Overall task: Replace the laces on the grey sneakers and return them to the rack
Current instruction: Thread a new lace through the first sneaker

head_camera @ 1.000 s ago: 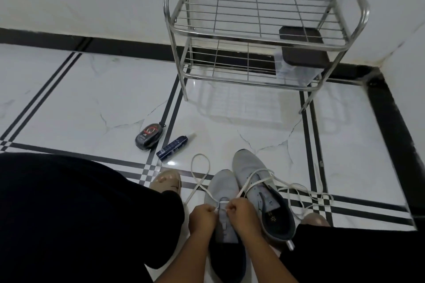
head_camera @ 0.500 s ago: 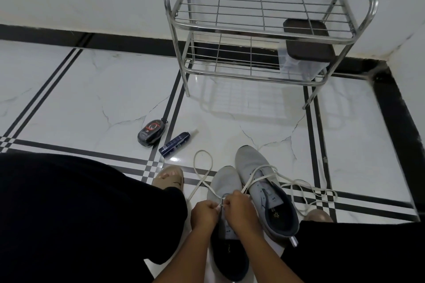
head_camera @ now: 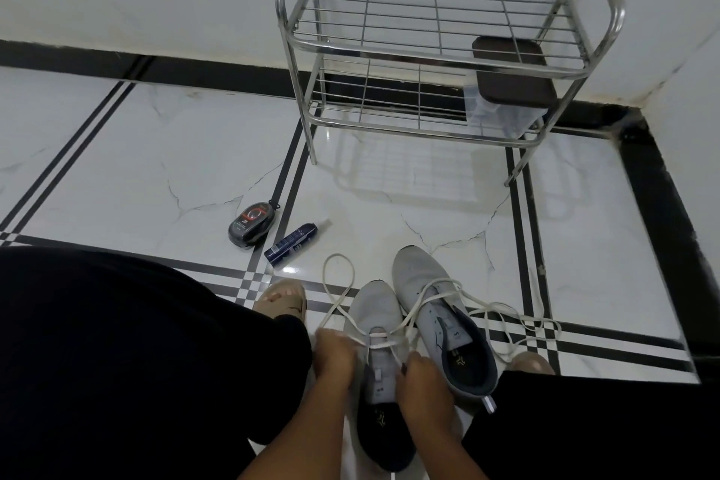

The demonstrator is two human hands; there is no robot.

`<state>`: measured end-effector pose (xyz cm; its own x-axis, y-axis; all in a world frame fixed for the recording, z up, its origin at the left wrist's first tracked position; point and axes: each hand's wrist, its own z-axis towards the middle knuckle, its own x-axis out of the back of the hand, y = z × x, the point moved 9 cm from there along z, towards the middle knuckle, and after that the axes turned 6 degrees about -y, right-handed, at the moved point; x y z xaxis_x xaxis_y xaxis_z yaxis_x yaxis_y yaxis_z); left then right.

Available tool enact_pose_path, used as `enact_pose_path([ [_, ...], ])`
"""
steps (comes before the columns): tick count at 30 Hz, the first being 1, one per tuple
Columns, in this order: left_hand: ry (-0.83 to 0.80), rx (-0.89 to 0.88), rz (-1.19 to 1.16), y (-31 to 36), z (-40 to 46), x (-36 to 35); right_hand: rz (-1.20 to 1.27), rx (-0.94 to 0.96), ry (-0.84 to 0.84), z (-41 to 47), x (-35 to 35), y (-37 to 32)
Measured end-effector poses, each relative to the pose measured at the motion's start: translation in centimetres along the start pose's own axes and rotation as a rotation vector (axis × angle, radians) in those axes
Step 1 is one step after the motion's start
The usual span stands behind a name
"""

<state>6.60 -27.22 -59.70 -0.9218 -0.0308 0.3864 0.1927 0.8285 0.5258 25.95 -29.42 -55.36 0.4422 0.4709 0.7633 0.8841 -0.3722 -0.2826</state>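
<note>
Two grey sneakers stand side by side on the floor between my knees. The left sneaker [head_camera: 376, 308] has a white lace [head_camera: 339, 308] crossing its lowest eyelets. My left hand [head_camera: 334, 357] grips the lace's left end beside the shoe. My right hand [head_camera: 422, 382] pinches the other end at the shoe's right side. The right sneaker [head_camera: 424, 284] lies beside it with a loose white lace [head_camera: 506, 318] trailing right over the tiles. The steel rack [head_camera: 440, 62] stands against the far wall, its top shelf bare.
A black shoe-polish sponge case [head_camera: 251, 224] and a blue tube [head_camera: 290, 244] lie on the floor to the left of the sneakers. A brown-lidded clear box [head_camera: 510, 90] sits on the rack's lower shelf, right side. My sandalled foot [head_camera: 280, 300] is left of the shoes.
My hands have moved apart from the middle of the left sneaker to its two sides, drawing the lace ends outward and tightening the lace across the eyelets.
</note>
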Motion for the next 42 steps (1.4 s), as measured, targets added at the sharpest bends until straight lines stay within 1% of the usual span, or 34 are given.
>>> enact_pose_path([
  [1, 0.076, 0.020, -0.132, 0.3, 0.6, 1.4, -0.012, -0.008, 0.000, 0.1, 0.0, 0.5],
  [2, 0.187, 0.017, -0.262, 1.4, 0.4, 3.5, -0.010, -0.007, 0.005, 0.3, 0.2, 0.8],
  [3, 0.247, 0.008, -0.305, 2.9, -0.2, 5.3, 0.000, -0.008, -0.001, 0.4, 0.2, 0.9],
  [4, 0.402, -0.013, -0.329, 4.4, -0.9, 8.0, 0.011, -0.012, -0.010, 0.6, 0.2, 0.9],
  [5, 0.541, -0.044, -0.262, 6.2, -2.0, 10.5, 0.014, -0.016, -0.023, 0.7, 0.1, 0.9],
  [6, 0.644, -0.137, -0.238, 8.3, -3.7, 12.3, 0.013, -0.016, -0.034, 0.8, 0.0, 0.8],
  [7, 0.654, -0.253, -0.261, 10.2, -4.8, 12.9, 0.008, -0.014, -0.045, 0.8, 0.0, 0.6],
  [8, 0.597, -0.358, -0.222, 11.7, -5.6, 12.3, -0.003, -0.011, -0.058, 0.9, -0.1, 0.5],
  [9, 0.475, -0.425, -0.041, 12.6, -5.6, 10.6, -0.012, -0.002, -0.068, 0.9, -0.2, 0.4],
  [11, 0.223, -0.403, 0.434, 10.1, -3.9, 5.4, -0.024, 0.017, -0.083, 1.0, -0.3, 0.0],
  [12, 0.120, -0.394, 0.585, 7.9, -3.2, 2.9, -0.025, 0.022, -0.088, 1.1, -0.3, 0.0],
  [13, 0.029, -0.364, 0.689, 5.5, -2.9, 1.0, -0.026, 0.029, -0.092, 1.0, -0.4, -0.2],
  [14, -0.011, -0.337, 0.709, 3.4, -2.9, -0.1, -0.027, 0.035, -0.089, 1.1, -0.3, -0.3],
  [15, -0.018, -0.339, 0.725, 2.3, -3.3, -0.9, -0.027, 0.038, -0.089, 1.1, -0.2, -0.2],
  [17, -0.011, -0.273, 0.684, 1.1, -3.1, -1.2, -0.019, 0.038, -0.093, 1.1, -0.1, 0.0],
  [18, -0.012, -0.235, 0.614, 1.5, -3.1, -0.9, -0.015, 0.031, -0.098, 1.0, -0.1, 0.1],
  [19, 0.007, -0.203, 0.460, 2.1, -3.1, 0.0, -0.005, 0.021, -0.106, 1.0, -0.1, 0.3],
  [20, 0.058, -0.171, 0.203, 3.0, -2.9, 1.4, 0.010, 0.013, -0.116, 0.9, -0.1, 0.5],
  [23, 0.206, -0.058, -0.792, 4.3, -2.0, 6.1, 0.048, -0.018, -0.149, 1.0, -0.2, 1.0],
  [24, 0.243, -0.018, -1.028, 4.7, -2.0, 7.3, 0.055, -0.025, -0.158, 1.0, -0.2, 1.0],
  [25, 0.290, 0.017, -1.111, 5.1, -2.3, 8.4, 0.059, -0.030, -0.162, 1.1, -0.2, 1.1],
  [26, 0.328, 0.014, -0.989, 5.8, -2.7, 9.5, 0.061, -0.032, -0.159, 1.1, -0.2, 1.1],
  [27, 0.368, -0.019, -0.749, 6.6, -3.0, 10.2, 0.060, -0.035, -0.154, 1.2, -0.2, 1.1],
  [28, 0.379, -0.100, -0.435, 7.6, -3.0, 10.3, 0.053, -0.040, -0.150, 1.2, -0.2, 1.1],
  [29, 0.306, -0.191, -0.108, 8.6, -3.0, 8.9, 0.049, -0.046, -0.149, 1.2, -0.1, 1.0],
  [30, 0.165, -0.252, 0.217, 8.6, -2.7, 6.2, 0.043, -0.050, -0.150, 1.1, -0.2, 1.0],
  [31, 0.023, -0.271, 0.481, 7.4, -2.6, 3.2, 0.040, -0.055, -0.151, 1.1, -0.2, 1.0],
  [32, -0.080, -0.249, 0.662, 5.4, -2.5, 0.9, 0.036, -0.056, -0.151, 1.1, -0.2, 0.9],
  [33, -0.140, -0.230, 0.739, 3.6, -2.9, -0.6, 0.033, -0.056, -0.151, 1.1, -0.2, 0.8],
  [34, -0.160, -0.219, 0.754, 2.3, -3.1, -1.5, 0.032, -0.058, -0.147, 1.1, -0.1, 0.9],
  [35, -0.147, -0.208, 0.709, 1.5, -3.3, -1.7, 0.033, -0.063, -0.145, 1.1, -0.1, 1.0],
  [38, -0.078, -0.139, 0.608, 0.9, -2.9, -0.4, 0.046, -0.078, -0.159, 1.2, -0.2, 1.4],
  [40, 0.036, -0.046, 0.548, 0.8, -2.0, 1.6, 0.054, -0.079, -0.168, 1.3, -0.3, 1.4],
  [42, 0.064, 0.033, 0.557, -0.1, -1.8, 2.4, 0.040, -0.058, -0.176, 1.3, -0.4, 1.0],
])
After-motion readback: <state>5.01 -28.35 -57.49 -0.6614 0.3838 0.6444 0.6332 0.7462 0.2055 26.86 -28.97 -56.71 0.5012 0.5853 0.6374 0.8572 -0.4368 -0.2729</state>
